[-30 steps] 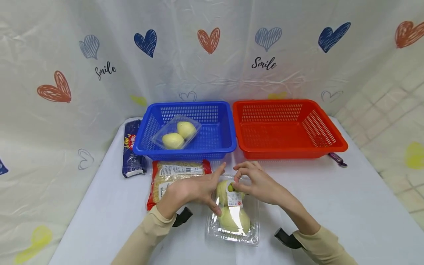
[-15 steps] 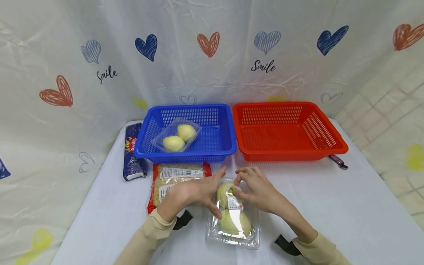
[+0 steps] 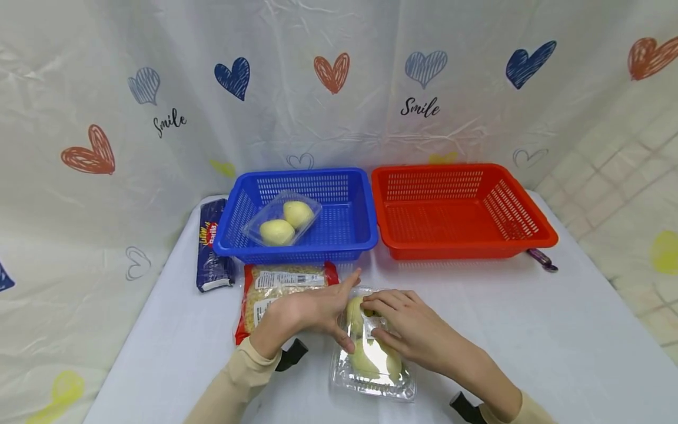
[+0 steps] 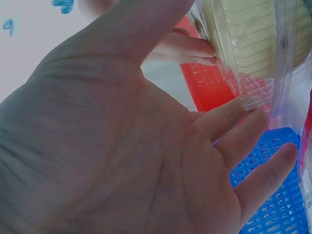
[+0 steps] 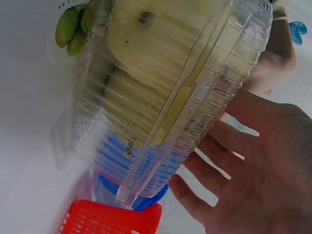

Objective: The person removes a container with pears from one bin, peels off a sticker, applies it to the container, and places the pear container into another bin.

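Observation:
A clear plastic clamshell box (image 3: 373, 386) holding two pale yellow fruits (image 3: 365, 359) lies on the table before me. My left hand (image 3: 312, 309) spans its left side, thumb over the lid; in the left wrist view its fingers are extended and fingertips touch the box's end. Over the lid, my right hand (image 3: 413, 330) rests its fingertips on a white label (image 3: 372, 325), partly hiding it. From the right wrist, the green fruit pictures (image 5: 70, 27) beside the box's edge show, and the fingers of that hand are spread loosely along the ribbed side.
A blue basket (image 3: 296, 252) with an open plastic tray of two fruits (image 3: 278, 232) stands behind, left of a red basket (image 3: 471, 244). A red-edged pasta bag (image 3: 288, 277) lies under my left forearm's side. A dark blue Barilla pack (image 3: 213, 262) and a small purple item (image 3: 540, 257) flank the baskets.
My right hand has gone from pinching the label between thumb and forefinger to laying its fingers over it, shifting slightly toward me. The left hand stays where it was.

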`<state>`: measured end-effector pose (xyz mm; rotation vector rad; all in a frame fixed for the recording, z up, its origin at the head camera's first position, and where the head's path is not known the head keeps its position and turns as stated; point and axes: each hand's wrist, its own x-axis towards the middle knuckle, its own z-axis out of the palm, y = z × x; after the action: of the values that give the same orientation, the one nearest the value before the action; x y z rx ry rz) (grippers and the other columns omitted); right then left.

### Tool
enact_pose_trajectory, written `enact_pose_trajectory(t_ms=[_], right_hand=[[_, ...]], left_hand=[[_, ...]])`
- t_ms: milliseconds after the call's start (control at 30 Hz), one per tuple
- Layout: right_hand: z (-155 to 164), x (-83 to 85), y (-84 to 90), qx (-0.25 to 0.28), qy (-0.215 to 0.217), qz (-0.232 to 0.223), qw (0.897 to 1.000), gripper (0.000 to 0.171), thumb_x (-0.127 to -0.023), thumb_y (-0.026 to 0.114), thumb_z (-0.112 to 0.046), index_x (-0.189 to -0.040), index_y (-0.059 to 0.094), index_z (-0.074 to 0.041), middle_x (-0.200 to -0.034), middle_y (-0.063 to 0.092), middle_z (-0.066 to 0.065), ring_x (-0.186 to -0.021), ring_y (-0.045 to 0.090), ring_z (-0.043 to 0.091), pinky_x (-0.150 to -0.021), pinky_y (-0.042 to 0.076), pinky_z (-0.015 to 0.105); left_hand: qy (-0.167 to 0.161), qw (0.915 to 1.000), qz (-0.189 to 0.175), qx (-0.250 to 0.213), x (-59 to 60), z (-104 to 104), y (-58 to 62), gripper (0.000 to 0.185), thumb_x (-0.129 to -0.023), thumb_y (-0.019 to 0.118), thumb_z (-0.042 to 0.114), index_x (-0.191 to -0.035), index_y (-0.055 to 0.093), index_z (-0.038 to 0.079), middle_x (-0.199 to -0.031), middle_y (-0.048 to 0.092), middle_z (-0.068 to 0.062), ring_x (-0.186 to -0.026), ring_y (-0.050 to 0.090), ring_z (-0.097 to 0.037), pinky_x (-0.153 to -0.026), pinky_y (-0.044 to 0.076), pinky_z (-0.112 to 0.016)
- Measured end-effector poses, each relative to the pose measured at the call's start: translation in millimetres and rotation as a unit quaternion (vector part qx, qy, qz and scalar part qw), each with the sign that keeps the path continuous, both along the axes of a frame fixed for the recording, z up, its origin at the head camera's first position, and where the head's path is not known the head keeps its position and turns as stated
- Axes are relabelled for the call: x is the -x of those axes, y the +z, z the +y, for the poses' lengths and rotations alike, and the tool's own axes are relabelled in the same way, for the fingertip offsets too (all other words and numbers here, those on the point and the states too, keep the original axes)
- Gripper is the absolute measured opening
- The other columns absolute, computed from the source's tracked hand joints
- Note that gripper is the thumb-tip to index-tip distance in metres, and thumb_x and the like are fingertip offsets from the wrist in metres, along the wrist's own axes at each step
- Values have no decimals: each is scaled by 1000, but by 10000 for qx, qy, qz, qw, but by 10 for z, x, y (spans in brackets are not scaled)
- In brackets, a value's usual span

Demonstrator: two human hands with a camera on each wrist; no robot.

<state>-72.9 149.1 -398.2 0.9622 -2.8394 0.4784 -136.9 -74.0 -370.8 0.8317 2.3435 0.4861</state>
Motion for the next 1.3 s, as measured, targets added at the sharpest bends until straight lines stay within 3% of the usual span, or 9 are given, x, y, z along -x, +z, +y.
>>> enact_pose_trajectory(t_ms=[267,633,733,833,967,1100,1300], right_hand=[[39,-58,8,-71,13,7,10000,41,-94,74,-32,-132,65,-18,-141,63,-5,-132,58,22,-106,48,49],[157,-122,112,403,365,-612,9966,28,-95,73,-28,-121,69,-33,-133,63,-12,-129,56,17,-105,46,51],[191,-99,106,534,315,-636,9961,26,-97,71,-30,-123,68,-34,-132,63,-13,-127,57,16,-104,47,50],[214,-42,98,653,84,-676,9955,29,-99,69,-32,-127,68,-32,-134,63,-13,-128,58,16,-106,48,51],[222,98,85,774,-212,-834,9933,39,-101,64,-41,-136,63,-25,-138,63,-8,-134,57,22,-110,47,57],[190,289,59,783,-414,-1247,9882,54,-100,60,-52,-141,58,-18,-142,62,0,-136,56,29,-112,44,64],[169,433,-5,248,-612,-1923,9791,75,-93,62,-65,-143,55,-10,-140,66,8,-128,63,30,-104,52,59]], left_hand=[[-91,9999,18,-90,22,1,16,133,-77,87,46,-166,-7,12,-175,15,-2,-159,25,-19,-131,25,-39],[-103,9993,-68,-351,87,-85,60,121,-82,85,40,-167,4,13,-175,13,-5,-161,21,-20,-132,22,-41],[-161,9976,371,-555,137,-158,122,105,-87,82,37,-166,17,16,-174,15,-7,-162,17,-26,-132,21,-47],[-156,9913,1115,-682,202,-256,198,88,-91,78,35,-163,30,18,-174,17,-12,-163,10,-33,-132,15,-54],[165,9831,1770,-448,257,-372,241,85,-93,74,38,-163,30,20,-174,10,-15,-162,-4,-38,-131,1,-60],[549,9824,1784,43,286,-413,191,91,-95,71,42,-166,18,19,-175,-1,-13,-161,-13,-40,-130,-4,-62],[601,9858,1543,296,291,-379,110,91,-99,66,44,-166,13,14,-175,1,-13,-161,-5,-41,-130,-1,-63]])
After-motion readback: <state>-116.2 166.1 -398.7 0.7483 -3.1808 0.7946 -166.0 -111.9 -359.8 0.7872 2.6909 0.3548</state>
